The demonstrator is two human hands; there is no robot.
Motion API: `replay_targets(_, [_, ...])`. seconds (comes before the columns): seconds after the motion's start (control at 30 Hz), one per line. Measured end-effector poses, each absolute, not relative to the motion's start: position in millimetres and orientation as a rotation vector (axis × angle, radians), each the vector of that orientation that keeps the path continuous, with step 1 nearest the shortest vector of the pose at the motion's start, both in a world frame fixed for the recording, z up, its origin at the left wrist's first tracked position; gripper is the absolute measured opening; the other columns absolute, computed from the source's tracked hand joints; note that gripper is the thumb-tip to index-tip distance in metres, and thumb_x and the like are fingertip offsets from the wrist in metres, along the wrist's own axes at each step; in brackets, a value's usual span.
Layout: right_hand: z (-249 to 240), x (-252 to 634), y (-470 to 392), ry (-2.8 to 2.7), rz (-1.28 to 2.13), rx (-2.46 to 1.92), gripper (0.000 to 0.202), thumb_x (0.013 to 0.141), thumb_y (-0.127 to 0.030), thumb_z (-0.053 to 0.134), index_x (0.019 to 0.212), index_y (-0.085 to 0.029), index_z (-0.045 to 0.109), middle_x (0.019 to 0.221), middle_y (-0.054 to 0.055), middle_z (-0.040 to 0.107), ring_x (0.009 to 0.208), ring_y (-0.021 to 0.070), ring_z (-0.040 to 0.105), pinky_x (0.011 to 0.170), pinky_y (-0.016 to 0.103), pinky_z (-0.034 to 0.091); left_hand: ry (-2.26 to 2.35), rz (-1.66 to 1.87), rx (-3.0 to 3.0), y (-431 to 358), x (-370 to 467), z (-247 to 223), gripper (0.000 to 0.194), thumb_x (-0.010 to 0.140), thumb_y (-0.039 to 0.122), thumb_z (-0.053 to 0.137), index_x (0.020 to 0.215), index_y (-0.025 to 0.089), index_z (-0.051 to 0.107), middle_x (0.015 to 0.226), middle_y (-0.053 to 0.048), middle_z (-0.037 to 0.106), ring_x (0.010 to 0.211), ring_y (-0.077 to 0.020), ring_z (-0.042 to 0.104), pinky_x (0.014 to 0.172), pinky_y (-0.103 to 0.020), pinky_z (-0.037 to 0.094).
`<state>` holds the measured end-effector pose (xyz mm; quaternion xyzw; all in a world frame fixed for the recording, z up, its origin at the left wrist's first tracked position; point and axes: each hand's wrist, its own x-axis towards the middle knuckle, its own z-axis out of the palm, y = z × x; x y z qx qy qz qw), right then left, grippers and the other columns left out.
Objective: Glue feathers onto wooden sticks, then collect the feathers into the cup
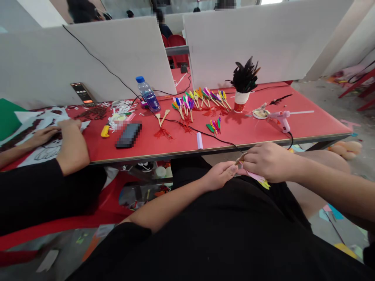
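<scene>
Above my lap, in front of the table edge, my left hand [221, 175] pinches one end of a small brownish piece [240, 158]. My right hand [268, 162] is closed close beside it, with pink and yellow feathers [258, 177] sticking out below its fingers. Its curled fingers partly hide how the piece and the feathers meet. On the red table [181, 142] beyond my hands lie several sticks with coloured feathers [205, 97] and red threads, a small feather bunch [215, 127], two bare-ended sticks [162, 119] and a lilac block [199, 140].
A pink glue gun [283, 119], a cup [240, 102] of black feathers and a small plate [260, 113] stand right. A bottle [149, 95], black device [129, 136], yellow tool [105, 131] and propped phone [83, 95] are left. A co-worker's hands [43, 136] rest over paper. Black cable crosses the table.
</scene>
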<state>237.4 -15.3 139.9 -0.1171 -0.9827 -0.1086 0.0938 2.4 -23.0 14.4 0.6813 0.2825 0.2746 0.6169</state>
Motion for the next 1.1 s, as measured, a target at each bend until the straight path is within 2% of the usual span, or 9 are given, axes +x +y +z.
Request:
replay_targets(0.23, [123.1,234.1,-24.9,-2.876,-0.454,-0.398,0.026,0.102,-0.009,0.056,0.082,-0.019,0.069,0.073,0.007,0.071,0.069,0.0207,0.06,0.067,0.036,0.037,0.66,0.633,1.516,-24.1,8.9,17.7,0.061,0.107,0.08,0.048,0.089,0.021,0.053,0.067,0.006,0.041,0.062,-0.012,0.038,0.062,-0.027,0.031])
replay_targets(0.43, [126.3,240.7,-20.8,-2.954,-0.329,-0.399,0.025,0.102,-0.009,0.056,0.087,-0.018,0.073,0.082,0.01,0.077,0.075,0.0218,0.065,0.069,0.035,0.042,0.65,0.659,1.542,-26.0,11.9,19.7,0.058,0.109,0.074,0.048,0.087,0.021,0.054,0.069,0.005,0.043,0.066,-0.0131,0.039,0.065,-0.028,0.032])
replay_targets(0.5, [132.1,245.9,-13.4,-2.943,-0.206,-0.447,0.026,0.105,-0.013,0.055,0.094,-0.019,0.077,0.089,0.011,0.08,0.081,0.0221,0.069,0.071,0.034,0.044,0.646,0.678,1.542,-25.5,12.0,19.7,0.057,0.11,0.073,0.048,0.089,0.021,0.056,0.07,0.005,0.043,0.066,-0.0128,0.038,0.066,-0.028,0.032])
replay_targets(0.6, [139.9,252.4,2.0,-2.882,0.01,-0.575,0.035,0.116,-0.028,0.05,0.107,-0.022,0.083,0.094,0.009,0.083,0.082,0.0206,0.073,0.071,0.033,0.045,0.61,0.719,1.515,-23.6,12.2,18.9,0.057,0.111,0.072,0.047,0.088,0.021,0.053,0.07,0.006,0.044,0.064,-0.0121,0.037,0.065,-0.029,0.033])
replay_targets(0.67, [142.4,253.7,12.2,-2.822,0.132,-0.653,0.045,0.12,-0.037,0.046,0.106,-0.022,0.086,0.088,0.007,0.082,0.078,0.019,0.073,0.07,0.032,0.045,0.559,0.711,1.478,-21.7,12.7,17.1,0.058,0.112,0.073,0.047,0.085,0.022,0.051,0.068,0.006,0.044,0.061,-0.0115,0.037,0.063,-0.029,0.032])
replay_targets(0.8, [142.5,249.6,24.8,-2.727,0.36,-0.693,0.052,0.122,-0.042,0.045,0.103,-0.021,0.089,0.084,0.007,0.083,0.074,0.0178,0.075,0.071,0.03,0.048,0.557,0.682,1.398,-17.7,14.4,12.8,0.057,0.111,0.074,0.048,0.087,0.023,0.049,0.066,0.007,0.043,0.058,-0.0111,0.035,0.059,-0.028,0.03])
replay_targets(0.93, [142.0,245.0,26.5,-2.736,0.364,-0.715,0.056,0.121,-0.048,0.046,0.099,-0.019,0.089,0.086,0.011,0.085,0.073,0.0192,0.075,0.068,0.031,0.046,0.612,0.71,1.425,-17.1,14.2,15.4,0.057,0.112,0.073,0.044,0.086,0.022,0.05,0.067,0.006,0.042,0.06,-0.0119,0.036,0.062,-0.028,0.032])
replay_targets(1.0, [141.9,244.0,26.2,-2.748,0.316,-0.723,0.059,0.122,-0.047,0.044,0.093,-0.018,0.087,0.087,0.013,0.085,0.073,0.0194,0.074,0.069,0.032,0.043,0.602,0.744,1.485,-17.9,12.8,18.8,0.055,0.113,0.07,0.042,0.095,0.02,0.057,0.07,0.006,0.043,0.062,-0.0124,0.038,0.065,-0.029,0.034])
replay_targets(1.1, [140.8,243.6,27.4,-2.762,0.261,-0.719,0.059,0.122,-0.044,0.043,0.088,-0.019,0.084,0.082,0.011,0.083,0.072,0.0194,0.072,0.067,0.034,0.04,0.63,0.792,1.584,-18.9,10.3,22.8,0.05,0.116,0.062,0.041,0.12,0.017,0.062,0.076,0.005,0.047,0.067,-0.0134,0.042,0.072,-0.03,0.039])
